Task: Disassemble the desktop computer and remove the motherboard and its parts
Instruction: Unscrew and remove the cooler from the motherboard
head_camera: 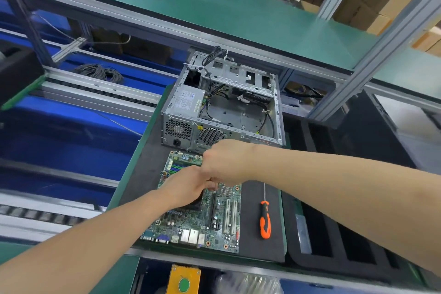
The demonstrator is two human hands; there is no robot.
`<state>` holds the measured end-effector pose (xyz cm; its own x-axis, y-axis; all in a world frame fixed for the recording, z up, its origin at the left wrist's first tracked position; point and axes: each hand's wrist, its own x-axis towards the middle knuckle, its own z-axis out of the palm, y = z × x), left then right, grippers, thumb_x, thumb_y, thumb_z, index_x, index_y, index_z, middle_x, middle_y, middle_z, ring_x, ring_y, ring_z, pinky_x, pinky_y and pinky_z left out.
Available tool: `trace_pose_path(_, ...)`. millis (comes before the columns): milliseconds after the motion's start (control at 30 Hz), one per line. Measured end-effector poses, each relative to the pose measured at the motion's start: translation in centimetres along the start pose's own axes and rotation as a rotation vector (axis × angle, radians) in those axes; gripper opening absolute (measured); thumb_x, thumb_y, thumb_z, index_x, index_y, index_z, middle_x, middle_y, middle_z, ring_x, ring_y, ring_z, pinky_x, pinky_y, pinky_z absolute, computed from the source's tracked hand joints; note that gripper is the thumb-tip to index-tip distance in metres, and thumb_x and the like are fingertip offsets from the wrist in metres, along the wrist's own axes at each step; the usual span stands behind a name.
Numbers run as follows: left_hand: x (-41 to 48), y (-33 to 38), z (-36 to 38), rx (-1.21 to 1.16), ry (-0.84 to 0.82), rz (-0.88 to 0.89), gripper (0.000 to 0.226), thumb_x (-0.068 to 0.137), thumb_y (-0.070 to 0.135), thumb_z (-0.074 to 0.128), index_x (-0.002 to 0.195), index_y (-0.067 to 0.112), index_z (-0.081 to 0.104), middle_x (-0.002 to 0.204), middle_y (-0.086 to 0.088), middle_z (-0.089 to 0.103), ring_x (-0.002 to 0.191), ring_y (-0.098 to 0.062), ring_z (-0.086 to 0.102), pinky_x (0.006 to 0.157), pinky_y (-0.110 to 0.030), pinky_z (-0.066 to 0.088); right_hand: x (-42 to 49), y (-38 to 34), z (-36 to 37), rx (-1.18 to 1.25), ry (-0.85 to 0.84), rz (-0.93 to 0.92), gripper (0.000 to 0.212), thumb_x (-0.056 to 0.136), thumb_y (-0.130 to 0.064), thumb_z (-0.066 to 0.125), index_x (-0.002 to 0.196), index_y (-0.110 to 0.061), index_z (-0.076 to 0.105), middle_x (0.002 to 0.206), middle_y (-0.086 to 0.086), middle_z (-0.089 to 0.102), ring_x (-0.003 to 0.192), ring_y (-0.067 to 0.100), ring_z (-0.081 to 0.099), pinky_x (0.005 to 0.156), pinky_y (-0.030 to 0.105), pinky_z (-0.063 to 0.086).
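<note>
The green motherboard point(210, 217) lies flat on a black mat, in front of the open metal computer case point(222, 102). My left hand point(188, 186) rests on the board's middle, fingers bent over a dark part that it mostly hides. My right hand point(222, 162) hovers just above and behind it, fingers curled downward at the board's upper half; what it grips is hidden. The two hands touch or overlap. The case still holds its power supply point(188, 100) and loose black cables.
An orange-and-black screwdriver point(265, 217) lies on the black mat point(260, 246) right of the board. A black foam tray point(334, 246) with slots sits further right. Blue conveyor rails run at the left; a yellow box with a green button point(183, 281) is at the near edge.
</note>
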<state>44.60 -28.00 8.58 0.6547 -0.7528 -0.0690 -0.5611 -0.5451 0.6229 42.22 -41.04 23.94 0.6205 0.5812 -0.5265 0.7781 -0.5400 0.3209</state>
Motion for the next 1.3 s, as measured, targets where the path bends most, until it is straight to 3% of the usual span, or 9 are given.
trace_pose_path(67,-0.1,-0.1,0.1,0.004,0.022,0.012,0.021,0.106,0.020,0.053,0.111,0.012,0.072,0.111,-0.002,0.076,0.099,-0.022,0.069,0.071,-0.021,0.041,0.2,-0.3,0.1,0.290,0.012,0.272,0.027,0.092,-0.036,0.069,0.087,-0.012,0.057,0.070,0.000,0.040,0.064,0.025,0.052,0.051,0.027,0.037)
trace_pose_path(233,0.1,0.4,0.0,-0.037,0.036,0.009,0.027,0.106,0.025,0.056,0.105,0.010,0.078,0.110,-0.002,0.075,0.099,-0.016,0.066,0.081,-0.013,0.040,0.6,-0.6,-0.1,0.903,-0.214,0.824,0.041,0.101,-0.039,0.052,0.086,-0.002,0.065,0.061,0.007,0.064,0.048,0.023,0.066,0.046,0.027,0.051)
trace_pose_path(400,0.0,0.4,-0.3,-0.010,-0.030,0.034,0.032,0.109,0.033,0.050,0.116,0.016,0.076,0.107,0.001,0.076,0.100,-0.016,0.068,0.093,-0.036,0.052,0.8,0.0,-2.2,0.540,-0.443,0.442,0.037,0.098,-0.016,0.056,0.134,-0.015,0.063,0.077,-0.001,0.054,0.060,0.014,0.049,0.051,0.027,0.040)
trace_pose_path(633,0.3,-0.2,0.0,0.050,-0.056,0.033,0.034,0.108,0.041,0.047,0.108,0.022,0.075,0.106,0.004,0.074,0.098,-0.015,0.067,0.091,-0.036,0.052,0.6,-0.1,-0.7,0.489,-0.221,0.510,0.026,0.099,-0.010,0.058,0.074,-0.007,0.053,0.072,0.003,0.049,0.056,0.016,0.046,0.047,0.026,0.041)
trace_pose_path(733,0.2,-0.2,0.1,0.045,-0.039,0.013,0.035,0.108,0.043,0.045,0.113,0.024,0.074,0.115,0.004,0.074,0.103,-0.015,0.067,0.091,-0.031,0.051,1.0,-0.6,-1.6,0.445,-0.155,0.452,0.006,0.096,-0.006,0.062,0.103,-0.005,0.061,0.092,0.008,0.051,0.072,0.024,0.052,0.063,0.037,0.048)
trace_pose_path(800,0.2,-0.2,0.1,0.051,-0.031,0.008,0.036,0.109,0.043,0.045,0.118,0.024,0.073,0.118,0.004,0.074,0.107,-0.016,0.067,0.091,-0.031,0.050,1.2,-0.8,-2.0,0.305,-0.159,0.329,0.023,0.098,-0.007,0.060,0.120,-0.007,0.063,0.109,0.010,0.056,0.080,0.027,0.052,0.067,0.038,0.047)
trace_pose_path(1067,0.3,-0.5,0.2,-0.036,-0.033,-0.013,0.027,0.105,0.042,0.054,0.107,0.027,0.076,0.106,0.009,0.076,0.096,-0.013,0.068,0.086,-0.033,0.052,-0.3,1.3,-0.2,-0.217,-0.032,-0.209,0.021,0.093,-0.013,0.064,0.111,-0.023,0.068,0.093,-0.003,0.068,0.085,0.022,0.068,0.064,0.031,0.055)
trace_pose_path(1200,0.6,-0.9,0.5,-0.003,-0.029,0.011,0.030,0.107,0.040,0.052,0.105,0.023,0.076,0.104,0.006,0.073,0.093,-0.015,0.066,0.082,-0.030,0.050,-0.6,0.9,0.5,0.221,0.051,0.097,0.012,0.092,-0.026,0.065,0.097,-0.016,0.069,0.075,0.001,0.057,0.078,0.029,0.064,0.060,0.033,0.053)
trace_pose_path(1300,0.7,-0.8,0.7,-0.005,-0.012,0.032,0.024,0.106,0.035,0.054,0.098,0.026,0.075,0.095,0.015,0.068,0.086,0.002,0.060,0.081,-0.022,0.047,-0.7,0.7,0.5,0.716,-0.019,0.573,0.052,0.095,-0.056,0.059,0.074,-0.008,0.060,0.061,0.005,0.058,0.058,0.027,0.066,0.047,0.027,0.049)
